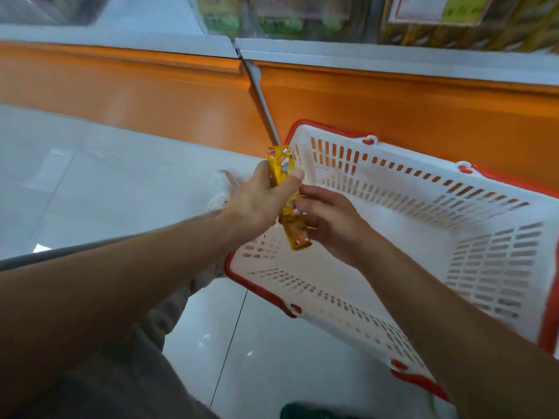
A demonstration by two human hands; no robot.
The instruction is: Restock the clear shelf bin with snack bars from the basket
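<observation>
Head view showed a white tiled floor (90,182) at the left, with grey trousers (121,373) in the near left corner and a pale shoe (222,189) just left of the hands. The left hand (257,201) grasped the upper part of the yellow snack bars (282,167), thumb curled across their front, holding them nearly upright above the basket's far left corner. I could not tell how many bars there were. The right hand (329,222) gripped their lower part with curled fingers. Right of it, the white basket (423,189) with a red rim sat on the floor against an orange shelf base (151,95). Along the far edge, clear shelf bins (290,19) held blurred packets.
</observation>
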